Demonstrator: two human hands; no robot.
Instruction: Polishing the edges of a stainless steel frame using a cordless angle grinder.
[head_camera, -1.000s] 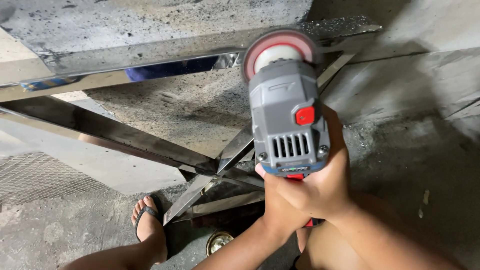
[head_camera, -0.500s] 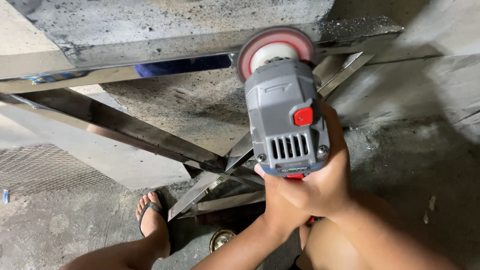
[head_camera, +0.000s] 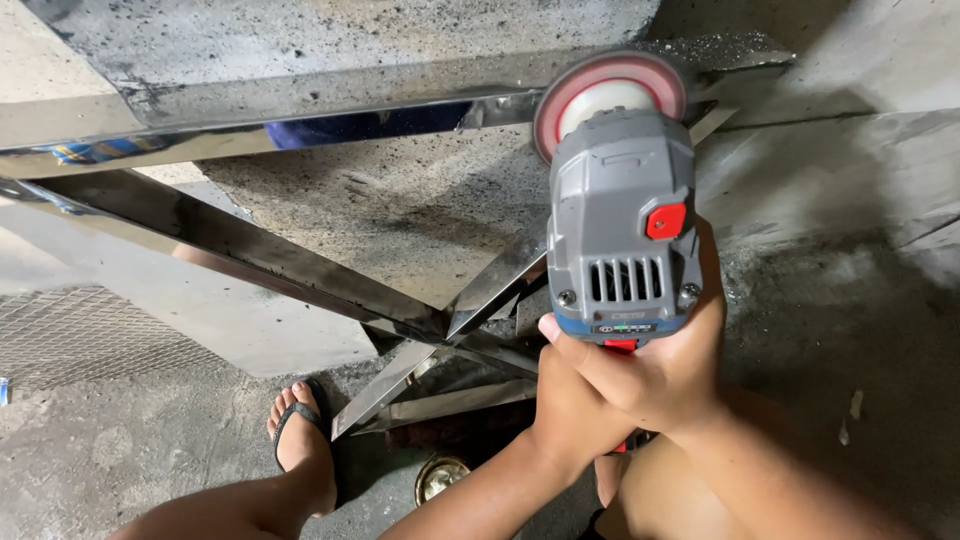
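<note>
A grey angle grinder (head_camera: 622, 230) with a red switch points away from me. Its red-rimmed polishing disc (head_camera: 608, 92) rests against the long shiny metal bar (head_camera: 330, 112) that runs across the top of the view. My right hand (head_camera: 672, 372) wraps the grinder's rear handle from the right. My left hand (head_camera: 565, 395) clasps the same handle from the left and below, its fingers overlapping the right hand. Crossed polished metal bars (head_camera: 300, 275) of the same frame lie under the tool.
My left foot in a black flip-flop (head_camera: 300, 430) stands on the concrete floor beside the lower bars. A small round metal lid (head_camera: 440, 478) lies near my forearm. Wire mesh (head_camera: 90, 335) sits at the left. Dark grinding dust covers the concrete slab (head_camera: 400, 200).
The view has shifted slightly; the grinder sits a little more to the right along the top bar. Both hands keep the same hold.
</note>
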